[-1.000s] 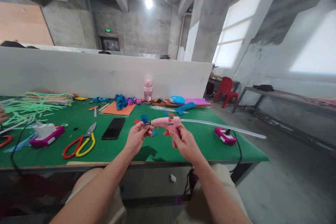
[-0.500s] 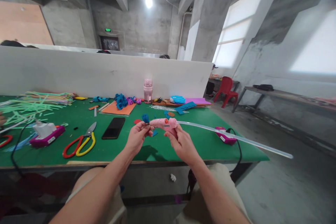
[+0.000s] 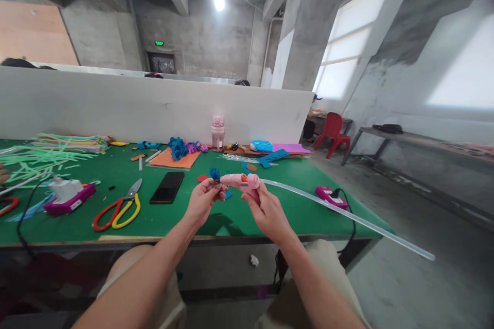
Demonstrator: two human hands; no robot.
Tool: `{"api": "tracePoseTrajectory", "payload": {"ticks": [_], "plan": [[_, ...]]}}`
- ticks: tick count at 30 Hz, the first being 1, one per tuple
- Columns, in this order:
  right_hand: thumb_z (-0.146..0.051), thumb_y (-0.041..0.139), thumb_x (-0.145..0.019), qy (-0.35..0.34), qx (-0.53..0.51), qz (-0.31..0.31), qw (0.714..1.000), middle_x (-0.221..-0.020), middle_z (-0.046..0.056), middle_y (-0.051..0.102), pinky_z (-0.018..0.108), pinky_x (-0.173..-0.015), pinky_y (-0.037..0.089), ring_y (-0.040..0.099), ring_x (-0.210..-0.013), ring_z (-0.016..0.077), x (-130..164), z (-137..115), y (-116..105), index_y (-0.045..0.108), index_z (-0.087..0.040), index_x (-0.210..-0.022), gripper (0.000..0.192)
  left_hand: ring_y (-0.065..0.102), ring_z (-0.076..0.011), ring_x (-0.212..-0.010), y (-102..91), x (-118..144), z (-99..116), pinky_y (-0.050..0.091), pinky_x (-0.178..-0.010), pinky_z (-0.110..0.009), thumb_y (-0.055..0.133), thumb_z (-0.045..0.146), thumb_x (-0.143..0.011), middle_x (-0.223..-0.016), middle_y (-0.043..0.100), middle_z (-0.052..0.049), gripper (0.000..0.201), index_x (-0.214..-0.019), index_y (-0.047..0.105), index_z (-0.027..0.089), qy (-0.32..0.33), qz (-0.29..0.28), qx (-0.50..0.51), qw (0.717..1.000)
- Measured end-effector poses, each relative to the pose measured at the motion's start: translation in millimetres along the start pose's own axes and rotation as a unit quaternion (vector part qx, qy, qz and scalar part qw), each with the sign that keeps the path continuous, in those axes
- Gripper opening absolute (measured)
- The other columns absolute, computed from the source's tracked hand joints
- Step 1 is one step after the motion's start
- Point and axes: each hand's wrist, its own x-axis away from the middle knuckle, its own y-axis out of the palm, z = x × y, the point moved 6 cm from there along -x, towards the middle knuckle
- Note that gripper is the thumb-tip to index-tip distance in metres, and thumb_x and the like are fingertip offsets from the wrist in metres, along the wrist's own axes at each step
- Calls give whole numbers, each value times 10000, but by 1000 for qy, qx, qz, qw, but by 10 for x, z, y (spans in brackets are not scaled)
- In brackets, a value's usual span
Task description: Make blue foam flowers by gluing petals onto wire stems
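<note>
Green felt covers the table [image 3: 239, 218], set in a bare concrete room with a white divider [image 3: 154, 108] behind. Right hand [image 3: 268, 213] is wrapped around a smooth pink glue gun [image 3: 241, 181] with a long clear stick [image 3: 347, 216] trailing out the back, over the table's front edge. Left hand [image 3: 203, 201] pinches a fuzzy blue flower [image 3: 214, 173] right at the nozzle; steel scissors [image 3: 118, 208] with red-yellow loops and a glossy black phone [image 3: 166, 187] lie flat to the left.

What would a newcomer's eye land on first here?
Probably the pink glue gun gripped by the right hand over the green table, with a long clear glue stick trailing off to the right. The left hand pinches a small blue piece at its nozzle.
</note>
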Motion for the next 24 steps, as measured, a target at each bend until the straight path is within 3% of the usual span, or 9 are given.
{"api": "tracePoseTrajectory", "payload": {"ticks": [7,12,24], "plan": [[-315,401,-892,-6,2,-22,1000,-1082,111,620,285,-752,463,604,-947,230,5,-39,11,456,-173,-1179,324,549,-81,-534,1,7,-2,426,-544,-222,675,256,-692,-711,633,-18,181,-801,603,131,1,6,3,1000],[-322,395,-895,-5,16,-26,1000,-967,103,649,284,-714,457,621,-863,231,14,-47,14,485,-169,-1113,281,552,-84,-539,-4,1,-17,428,-547,-223,661,251,-709,-715,624,-14,175,-820,598,132,6,-2,3,1000],[-326,393,-897,-2,27,-23,999,-955,108,647,286,-709,450,620,-847,232,21,-30,29,483,-156,-1088,271,550,-84,-540,9,5,-7,424,-550,-225,658,256,-715,-738,637,-22,182,-831,595,130,5,-8,1,1000]]}}
